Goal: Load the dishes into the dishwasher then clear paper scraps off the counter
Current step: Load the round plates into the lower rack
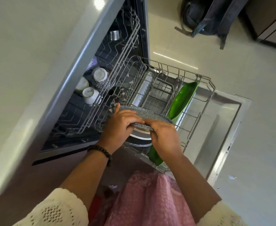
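Note:
A textured glass plate (152, 114) is held edge-up over the pulled-out lower rack (191, 128) of the open dishwasher. My left hand (119, 126) grips its near left rim and my right hand (165, 137) grips its near right rim. Under my hands other plates (139, 137) stand in the rack. A long green leaf-shaped dish (182, 101) leans along the rack's right side. In the upper rack (117, 62) white cups (91, 93) sit upside down beside a patterned one (100, 79).
The lowered dishwasher door (218, 128) juts out over the pale floor on the right. The counter edge (36, 79) runs along the left. A dark backpack (207, 17) lies on the floor at the far right. A small paper scrap (231, 177) lies on the floor.

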